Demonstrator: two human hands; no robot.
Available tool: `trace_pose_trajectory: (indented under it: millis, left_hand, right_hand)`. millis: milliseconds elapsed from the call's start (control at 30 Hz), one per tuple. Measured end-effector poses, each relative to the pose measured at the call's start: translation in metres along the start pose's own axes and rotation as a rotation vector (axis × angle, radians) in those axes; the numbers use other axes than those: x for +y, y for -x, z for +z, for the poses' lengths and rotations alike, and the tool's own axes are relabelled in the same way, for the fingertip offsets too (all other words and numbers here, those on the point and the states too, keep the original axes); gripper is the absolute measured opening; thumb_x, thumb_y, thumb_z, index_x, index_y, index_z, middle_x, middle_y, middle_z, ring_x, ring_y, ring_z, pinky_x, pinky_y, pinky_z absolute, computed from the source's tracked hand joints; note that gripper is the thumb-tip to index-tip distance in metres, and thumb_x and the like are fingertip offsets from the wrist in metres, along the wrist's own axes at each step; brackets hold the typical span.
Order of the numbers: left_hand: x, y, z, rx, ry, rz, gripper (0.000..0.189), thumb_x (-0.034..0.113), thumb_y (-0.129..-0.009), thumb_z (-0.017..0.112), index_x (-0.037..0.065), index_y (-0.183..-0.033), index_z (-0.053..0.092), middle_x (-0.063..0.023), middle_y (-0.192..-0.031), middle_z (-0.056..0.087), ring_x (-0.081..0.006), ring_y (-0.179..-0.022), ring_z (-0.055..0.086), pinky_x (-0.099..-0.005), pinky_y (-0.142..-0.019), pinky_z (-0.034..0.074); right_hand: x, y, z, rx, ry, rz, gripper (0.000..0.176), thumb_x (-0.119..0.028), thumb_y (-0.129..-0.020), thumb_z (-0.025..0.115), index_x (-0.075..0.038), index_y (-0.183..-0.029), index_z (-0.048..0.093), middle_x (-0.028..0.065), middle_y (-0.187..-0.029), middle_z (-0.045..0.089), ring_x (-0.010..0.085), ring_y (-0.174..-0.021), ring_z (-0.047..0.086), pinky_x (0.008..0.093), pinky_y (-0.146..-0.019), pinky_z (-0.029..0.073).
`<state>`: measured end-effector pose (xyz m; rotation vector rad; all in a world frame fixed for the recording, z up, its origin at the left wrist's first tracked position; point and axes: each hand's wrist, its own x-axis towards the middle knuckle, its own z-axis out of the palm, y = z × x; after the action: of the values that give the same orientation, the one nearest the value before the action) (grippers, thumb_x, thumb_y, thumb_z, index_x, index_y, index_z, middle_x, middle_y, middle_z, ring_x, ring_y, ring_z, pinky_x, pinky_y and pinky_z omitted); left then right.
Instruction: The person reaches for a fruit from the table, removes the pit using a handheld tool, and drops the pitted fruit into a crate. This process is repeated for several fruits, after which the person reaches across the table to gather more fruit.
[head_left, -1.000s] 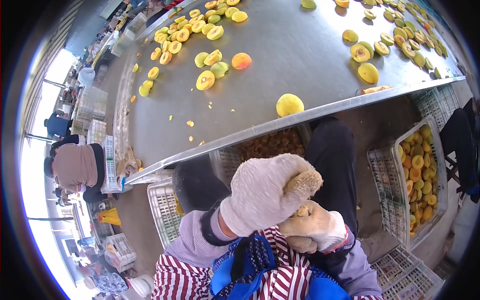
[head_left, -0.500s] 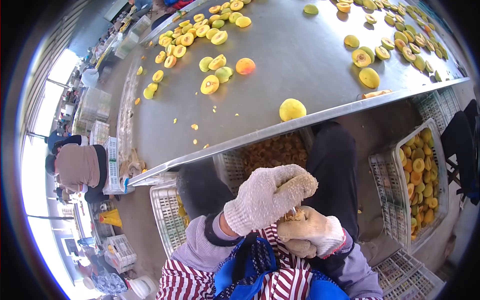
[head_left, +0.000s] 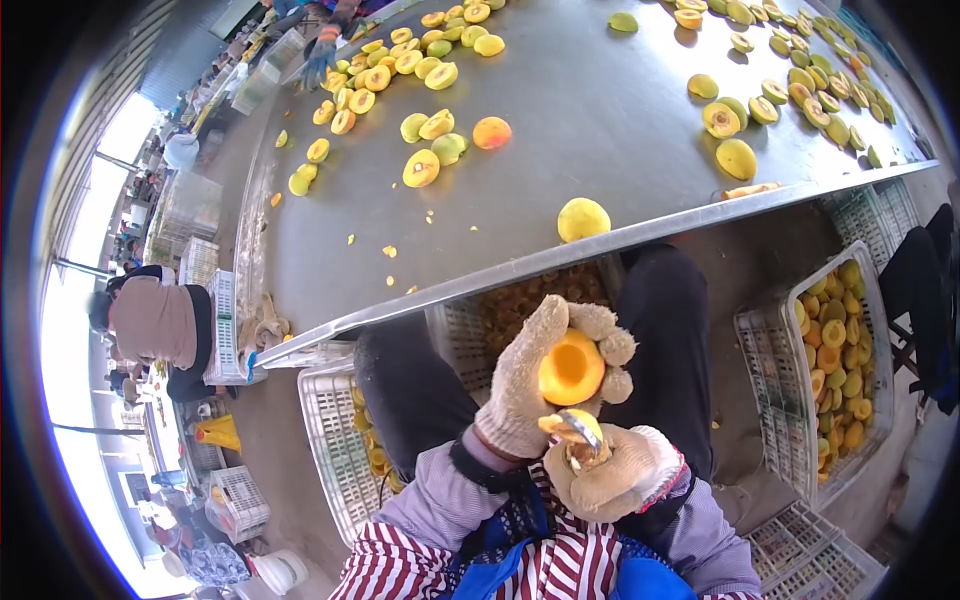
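My left hand (head_left: 530, 385), in a white knit glove, holds a halved yellow fruit (head_left: 571, 366) with its cut face and hollowed centre turned up toward me. Just below it my right hand (head_left: 610, 472), also gloved, grips a small pitting tool (head_left: 578, 428) whose metal tip carries bits of pulp and touches the fruit's lower edge. Both hands are over my lap, below the edge of the metal table (head_left: 560, 150).
Several whole and halved fruits lie on the table, one whole fruit (head_left: 583, 219) at its near edge. A crate of fruit halves (head_left: 835, 360) stands at my right, a crate (head_left: 520, 310) under the table. A person (head_left: 150, 325) works at left.
My left hand has turned over, so the fruit's cut face now shows. The right hand's tool tip has come out below the fruit.
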<state>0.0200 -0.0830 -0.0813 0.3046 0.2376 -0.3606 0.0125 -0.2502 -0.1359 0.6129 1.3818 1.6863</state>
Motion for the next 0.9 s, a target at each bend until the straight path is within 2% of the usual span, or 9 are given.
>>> trace_pose_trajectory:
  millis: [67,200,300,367,467,567,667,767,900]
  left_hand:
    - [0.009,0.017,0.015,0.366,-0.581,0.322,0.050,0.050,-0.102,0.051,0.001,-0.106,0.063,-0.0143,-0.092,0.066,-0.0173,-0.063,0.063,-0.0237,-0.046,0.045]
    - [0.089,0.082,-0.029,0.749,-1.180,0.812,0.047,0.044,-0.099,0.059,-0.002,-0.109,0.064,-0.0091,-0.088,0.069,-0.0159,-0.066,0.065,-0.0276,-0.051,0.048]
    - [0.140,0.115,-0.051,1.246,-1.955,0.351,0.031,0.028,-0.097,0.063,0.001,-0.112,0.069,-0.0149,-0.109,0.071,-0.0252,-0.091,0.070,-0.0355,-0.082,0.056]
    - [0.139,0.104,-0.038,0.985,-2.644,0.749,0.030,0.022,-0.093,0.066,0.004,-0.117,0.069,-0.0150,-0.119,0.069,-0.0252,-0.104,0.068,-0.0356,-0.094,0.052]
    - [0.108,0.037,0.002,0.501,-1.755,0.603,0.031,0.009,-0.093,0.064,0.002,-0.122,0.067,-0.0128,-0.135,0.062,-0.0207,-0.124,0.057,-0.0329,-0.105,0.044]
    - [0.092,-0.046,0.015,-0.068,-2.426,0.652,0.041,0.005,-0.088,0.064,0.016,-0.128,0.066,-0.0107,-0.142,0.057,-0.0335,-0.130,0.054,-0.0388,-0.106,0.046]
    - [0.094,-0.113,-0.011,-0.281,-2.771,0.583,0.037,0.008,-0.086,0.066,0.015,-0.123,0.067,-0.0092,-0.141,0.057,-0.0326,-0.132,0.052,-0.0398,-0.107,0.046]
    - [0.109,-0.142,-0.010,-0.154,-2.558,0.147,0.036,0.009,-0.084,0.069,0.016,-0.119,0.066,-0.0091,-0.136,0.059,-0.0323,-0.131,0.052,-0.0392,-0.107,0.045]
    - [0.110,-0.147,-0.030,0.058,-2.510,0.280,0.051,0.012,-0.078,0.077,0.010,-0.126,0.061,-0.0123,-0.127,0.063,-0.0290,-0.117,0.061,-0.0365,-0.102,0.049]
  right_hand:
    - [0.014,0.009,0.008,-0.328,1.423,-0.666,0.023,-0.020,-0.091,0.072,-0.003,-0.104,0.064,-0.0003,-0.086,0.060,0.0061,-0.075,0.057,0.0226,-0.066,0.045]
    - [0.031,0.016,0.025,-0.095,1.379,-0.918,0.017,-0.016,-0.087,0.068,-0.001,-0.086,0.059,0.0029,-0.060,0.051,0.0097,-0.042,0.043,0.0240,-0.037,0.031]
    - [0.036,0.011,0.034,0.011,1.449,-0.971,0.017,-0.019,-0.090,0.067,-0.005,-0.087,0.059,-0.0004,-0.059,0.050,0.0073,-0.044,0.043,0.0235,-0.039,0.032]
    - [0.037,0.008,0.041,0.206,1.544,-0.999,0.018,-0.022,-0.091,0.068,-0.007,-0.090,0.057,-0.0025,-0.063,0.052,0.0057,-0.049,0.046,0.0220,-0.045,0.036]
    - [0.043,0.000,0.046,0.282,1.612,-1.129,0.020,-0.022,-0.091,0.068,-0.006,-0.096,0.056,-0.0029,-0.067,0.053,0.0054,-0.053,0.048,0.0213,-0.049,0.038]
    - [0.034,-0.001,0.040,0.293,1.624,-1.190,0.024,-0.023,-0.091,0.068,-0.005,-0.101,0.055,-0.0026,-0.071,0.053,0.0056,-0.056,0.048,0.0219,-0.051,0.039]
    - [0.030,0.005,0.040,0.333,1.622,-1.226,0.027,-0.025,-0.091,0.068,-0.004,-0.104,0.057,-0.0023,-0.074,0.053,0.0057,-0.059,0.048,0.0226,-0.053,0.041]
    - [0.022,0.007,0.034,0.369,1.605,-1.264,0.030,-0.028,-0.091,0.069,-0.003,-0.105,0.059,-0.0021,-0.075,0.055,0.0052,-0.061,0.050,0.0224,-0.055,0.041]
    - [0.020,0.006,0.038,0.459,1.718,-1.315,0.038,-0.035,-0.089,0.070,-0.003,-0.107,0.061,0.0030,-0.083,0.063,0.0104,-0.071,0.058,0.0268,-0.065,0.047]
